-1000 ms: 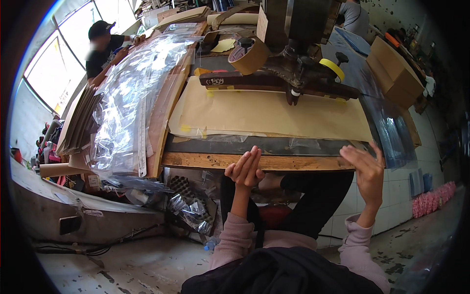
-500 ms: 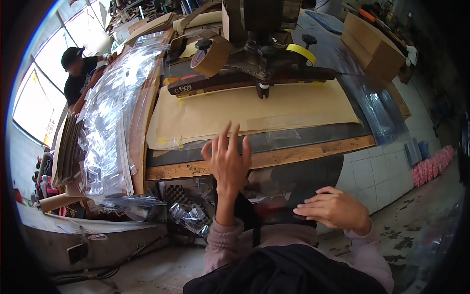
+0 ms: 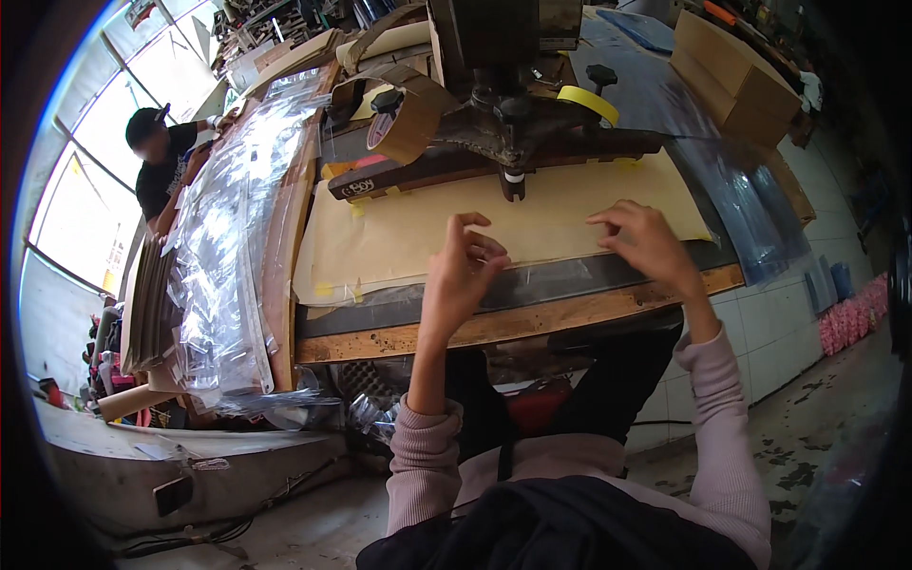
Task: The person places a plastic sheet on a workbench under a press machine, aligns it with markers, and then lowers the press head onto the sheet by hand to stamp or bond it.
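Note:
My left hand is over the near part of a tan sheet, its fingers loosely curled and the thumb apart from them. To the right, my right hand hovers over the same sheet, thumb and index finger bent with a gap between them. Neither hand shows anything I can make out in it. Yellow tape pieces mark the sheet's edge, and it lies on a dark grey mat. Behind my hands, a dark metal press bar crosses the sheet, with a downward-pointing forked tip at its middle.
A wooden edge strip borders the bench. Brown tape and yellow tape hang near the press. Clear plastic sheets cover the left side; bluish plastic and a carton are right. A person works far left.
My right hand has risen from my lap to above the tan sheet. My left hand's spread fingers have curled. A greyish see-through layer over my legs no longer shows there.

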The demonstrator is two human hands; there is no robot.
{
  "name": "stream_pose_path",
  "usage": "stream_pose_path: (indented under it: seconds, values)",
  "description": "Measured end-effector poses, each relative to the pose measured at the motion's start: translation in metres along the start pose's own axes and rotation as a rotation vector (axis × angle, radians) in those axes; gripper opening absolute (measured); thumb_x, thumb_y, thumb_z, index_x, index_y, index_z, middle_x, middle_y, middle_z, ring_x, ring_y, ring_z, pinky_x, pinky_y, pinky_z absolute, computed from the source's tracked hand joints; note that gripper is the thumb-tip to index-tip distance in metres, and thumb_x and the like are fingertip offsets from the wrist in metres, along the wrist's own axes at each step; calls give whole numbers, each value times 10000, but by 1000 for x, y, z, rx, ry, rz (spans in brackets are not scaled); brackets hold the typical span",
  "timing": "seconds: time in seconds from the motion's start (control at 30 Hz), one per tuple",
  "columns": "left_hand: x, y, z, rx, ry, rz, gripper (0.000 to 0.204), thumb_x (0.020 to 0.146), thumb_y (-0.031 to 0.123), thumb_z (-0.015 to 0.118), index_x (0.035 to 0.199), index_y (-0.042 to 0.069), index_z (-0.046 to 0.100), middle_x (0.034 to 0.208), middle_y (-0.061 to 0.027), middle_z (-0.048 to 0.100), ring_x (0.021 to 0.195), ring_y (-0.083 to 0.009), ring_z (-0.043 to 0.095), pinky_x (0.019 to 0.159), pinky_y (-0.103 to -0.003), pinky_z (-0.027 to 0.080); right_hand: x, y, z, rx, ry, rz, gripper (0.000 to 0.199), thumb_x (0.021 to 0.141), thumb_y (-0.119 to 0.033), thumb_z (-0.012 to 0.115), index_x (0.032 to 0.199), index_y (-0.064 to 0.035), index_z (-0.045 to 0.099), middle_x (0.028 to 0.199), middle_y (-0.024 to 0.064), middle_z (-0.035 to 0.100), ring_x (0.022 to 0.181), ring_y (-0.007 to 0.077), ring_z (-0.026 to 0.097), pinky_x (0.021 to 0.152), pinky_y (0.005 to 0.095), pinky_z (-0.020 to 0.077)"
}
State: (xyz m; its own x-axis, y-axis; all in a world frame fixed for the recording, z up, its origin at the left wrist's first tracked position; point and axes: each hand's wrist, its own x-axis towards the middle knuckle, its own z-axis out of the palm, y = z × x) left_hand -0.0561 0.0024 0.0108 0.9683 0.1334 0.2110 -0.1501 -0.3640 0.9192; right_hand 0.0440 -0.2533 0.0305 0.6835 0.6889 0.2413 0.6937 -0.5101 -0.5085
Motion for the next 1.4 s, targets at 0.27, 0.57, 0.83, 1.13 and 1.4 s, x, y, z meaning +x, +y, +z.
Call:
stream_pose_path:
  seconds: [0.27, 0.57, 0.83, 1.13, 1.4]
  values:
    - [5, 51, -19, -429, 65, 57, 472, 789, -43, 649, 1208, 23, 442, 883, -79, 627, 799, -95, 566, 661, -212, 436, 4, -42, -64, 300, 85, 22, 235, 839, -107, 645, 1064, -49, 679, 735, 12, 558, 625, 66, 482, 578, 217, 420]
    - [4, 68, -21, -526, 157, 175, 419, 845, 13, 624, 1213, 15, 424, 910, -79, 631, 788, -79, 566, 645, -204, 440, 1, -69, -92, 277, 128, -34, 248, 824, -118, 672, 1060, -43, 680, 704, 1, 526, 590, 60, 442, 525, 216, 374]
    - [-1, 77, -28, -555, 201, 239, 399, 852, -12, 583, 1216, 8, 420, 911, -96, 630, 794, -90, 567, 643, -207, 443, 3, -79, -99, 244, 134, -63, 259, 813, -147, 685, 1050, -42, 683, 710, 6, 540, 590, 61, 454, 526, 209, 380]
    - [-13, 85, -34, -453, 253, 296, 393, 877, -19, 529, 1246, 4, 398, 956, -135, 643, 838, -113, 588, 667, -223, 471, 4, -83, -98, 255, 116, -78, 190, 818, -157, 678, 994, -87, 699, 776, 19, 641, 604, 75, 561, 539, 227, 413]
    - [-18, 51, -56, -250, 389, 253, 329, 935, 70, 493, 1253, 13, 430, 1063, -155, 639, 940, -159, 604, 754, -258, 487, 5, -71, -100, 242, 195, -50, 147, 818, -108, 672, 956, -67, 704, 743, 10, 640, 610, 64, 558, 531, 210, 411]
